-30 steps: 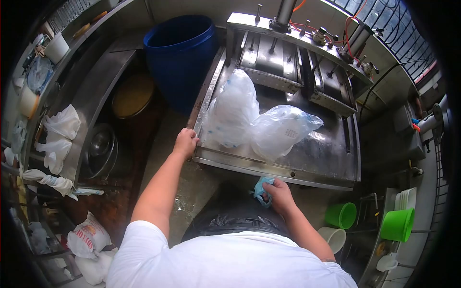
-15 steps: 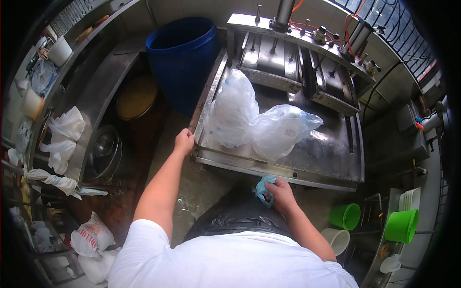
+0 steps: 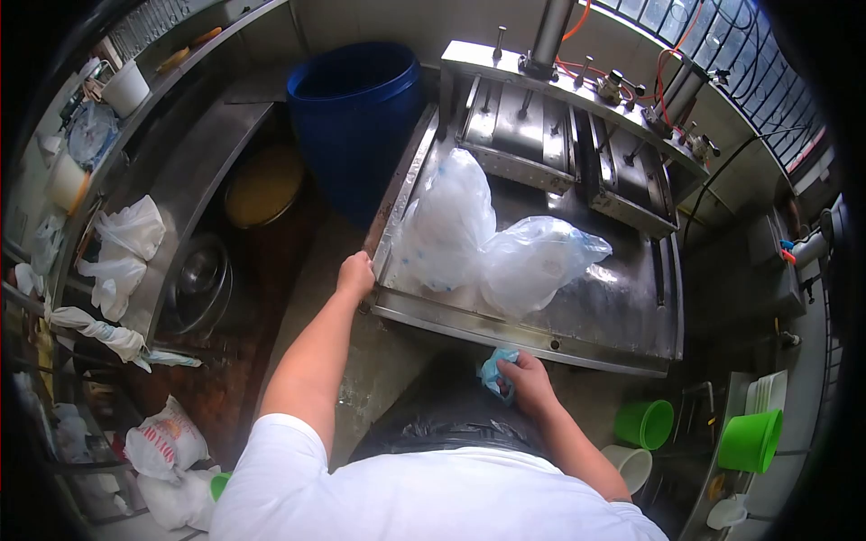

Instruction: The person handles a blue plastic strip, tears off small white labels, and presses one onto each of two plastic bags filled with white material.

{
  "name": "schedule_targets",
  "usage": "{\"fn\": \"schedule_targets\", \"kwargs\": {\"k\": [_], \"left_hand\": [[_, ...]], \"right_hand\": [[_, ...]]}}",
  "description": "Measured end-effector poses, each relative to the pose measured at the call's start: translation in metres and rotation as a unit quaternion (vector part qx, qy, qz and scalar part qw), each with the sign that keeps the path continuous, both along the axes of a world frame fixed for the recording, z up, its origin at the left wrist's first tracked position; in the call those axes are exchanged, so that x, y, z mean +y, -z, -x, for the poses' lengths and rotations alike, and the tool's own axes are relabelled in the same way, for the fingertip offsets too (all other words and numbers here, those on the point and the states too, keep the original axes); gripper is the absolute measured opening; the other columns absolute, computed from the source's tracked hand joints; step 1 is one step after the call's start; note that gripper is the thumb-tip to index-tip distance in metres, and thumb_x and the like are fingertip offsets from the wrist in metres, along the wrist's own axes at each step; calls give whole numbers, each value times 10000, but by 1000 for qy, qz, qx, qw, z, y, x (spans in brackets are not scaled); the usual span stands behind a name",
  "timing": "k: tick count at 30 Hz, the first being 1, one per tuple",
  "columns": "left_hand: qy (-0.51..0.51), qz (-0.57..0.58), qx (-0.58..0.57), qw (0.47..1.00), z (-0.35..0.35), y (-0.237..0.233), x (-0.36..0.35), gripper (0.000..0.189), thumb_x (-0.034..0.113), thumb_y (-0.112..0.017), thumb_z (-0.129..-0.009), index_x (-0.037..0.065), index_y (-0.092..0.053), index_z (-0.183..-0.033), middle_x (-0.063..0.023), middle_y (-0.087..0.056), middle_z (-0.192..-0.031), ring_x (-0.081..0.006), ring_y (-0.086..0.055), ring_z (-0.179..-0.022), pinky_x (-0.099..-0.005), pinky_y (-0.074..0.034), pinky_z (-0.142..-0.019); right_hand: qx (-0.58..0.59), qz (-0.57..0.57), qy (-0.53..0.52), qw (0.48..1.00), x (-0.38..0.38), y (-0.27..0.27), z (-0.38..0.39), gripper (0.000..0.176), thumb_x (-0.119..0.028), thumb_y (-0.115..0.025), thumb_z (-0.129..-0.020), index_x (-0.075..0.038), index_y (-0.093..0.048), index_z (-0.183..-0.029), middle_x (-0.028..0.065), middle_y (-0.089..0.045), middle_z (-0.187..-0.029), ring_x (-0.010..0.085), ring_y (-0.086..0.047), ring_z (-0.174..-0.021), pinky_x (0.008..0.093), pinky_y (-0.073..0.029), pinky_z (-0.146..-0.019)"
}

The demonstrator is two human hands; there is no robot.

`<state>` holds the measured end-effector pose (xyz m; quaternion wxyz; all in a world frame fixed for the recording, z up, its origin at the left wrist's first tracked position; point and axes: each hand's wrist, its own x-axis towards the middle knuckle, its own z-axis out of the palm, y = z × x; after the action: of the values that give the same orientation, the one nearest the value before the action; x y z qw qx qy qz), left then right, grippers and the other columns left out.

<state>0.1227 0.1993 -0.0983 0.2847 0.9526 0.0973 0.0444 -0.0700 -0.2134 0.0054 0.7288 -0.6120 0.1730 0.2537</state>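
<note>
My left hand [image 3: 356, 274] is closed at the left edge of a stainless steel press table [image 3: 613, 323], its fingers curled against the rim near the front corner. Low in front of the table, my right hand [image 3: 529, 382] grips a crumpled light-blue plastic bag [image 3: 498, 371], held close to the dark apron [image 3: 442, 417]. Two clear plastic bags lie side by side on the tabletop: a taller bag [image 3: 448, 221] on the left and a second bag [image 3: 541, 263] leaning right. What is inside them is hard to make out.
A metal press frame [image 3: 577, 86] with cylinders spans the table's back. Beyond its left side stands a blue barrel [image 3: 352, 126]. White bags [image 3: 126, 243] sit on the left counter, a printed sack [image 3: 166, 440] below. Green buckets [image 3: 644, 424] stand at right.
The view has tilted slightly, so the table and bags appear a little lower. Both hands keep their holds. A bit of green now shows beside the sacks at lower left.
</note>
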Motion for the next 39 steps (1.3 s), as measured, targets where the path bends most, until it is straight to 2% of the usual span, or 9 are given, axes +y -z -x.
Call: {"fn": "schedule_targets", "kwargs": {"k": [11,17,21,24,31,33,36,37,39], "left_hand": [[-126,21,-43,991,19,-12,-9,140,72,-539,-983,-11,-651,-987,-289,-696,-991,-487,-672,-996,-570,-538,-882],[217,178,-210,937,124,-109,-145,72,47,-626,-965,23,-660,-1024,-185,-649,-964,-420,-643,-922,-479,-536,-820],[313,252,-89,911,154,-155,-183,90,48,-626,-996,20,-677,-1065,-179,-614,-1027,-371,-699,-889,-444,-566,-799],[262,374,66,887,148,-164,-171,112,95,-660,-1033,2,-650,-1093,-125,-574,-1072,-223,-717,-836,-313,-585,-595],[253,389,9,886,160,-121,-157,257,130,-697,-1028,35,-598,-1246,-75,-614,-1105,-149,-675,-774,-303,-559,-679],[161,622,186,743,167,-118,-157,241,156,-711,-1027,35,-622,-1216,-59,-661,-1077,-122,-652,-746,-287,-542,-717],[107,650,237,714,182,-118,-165,218,180,-709,-1035,17,-655,-1169,-61,-688,-998,-120,-660,-757,-283,-547,-717],[106,651,238,713,186,-115,-168,218,180,-709,-1035,17,-655,-1169,-61,-688,-998,-120,-660,-757,-283,-547,-717],[109,479,160,856,194,-106,-174,210,200,-700,-1045,-4,-687,-1090,-45,-681,-905,-106,-660,-749,-279,-550,-714]], "right_hand": [[-20,9,-8,1000,4,-16,-1,135,-130,-675,-1014,-31,-661,-1106,38,-697,-893,123,-636,-732,291,-513,-680],[-19,-32,-17,999,28,-28,-17,270,-100,-661,-1013,-2,-597,-1256,66,-683,-956,132,-642,-717,287,-525,-647],[-22,-132,-8,991,57,-28,-29,257,-46,-621,-979,-2,-579,-1229,93,-655,-937,190,-649,-747,324,-538,-665],[21,-237,45,970,62,-42,-24,231,-58,-621,-962,-15,-578,-1185,112,-656,-1001,231,-657,-835,370,-536,-733],[53,-305,42,950,64,-40,-8,188,-255,-642,-1075,-83,-598,-1138,83,-657,-1034,217,-667,-863,359,-544,-759],[66,-314,50,946,65,-38,-2,198,-279,-635,-1086,-90,-600,-1130,77,-655,-1029,206,-664,-844,344,-541,-741],[59,-269,44,960,69,-27,4,175,-251,-619,-1092,-86,-593,-1144,68,-650,-1021,195,-658,-813,325,-532,-719],[59,-227,62,970,71,-21,4,169,-246,-612,-1095,-86,-586,-1146,64,-648,-1021,187,-647,-804,326,-527,-716],[59,-186,77,978,73,-13,4,164,-240,-605,-1097,-86,-580,-1149,61,-645,-1021,179,-635,-794,327,-521,-712]]}}
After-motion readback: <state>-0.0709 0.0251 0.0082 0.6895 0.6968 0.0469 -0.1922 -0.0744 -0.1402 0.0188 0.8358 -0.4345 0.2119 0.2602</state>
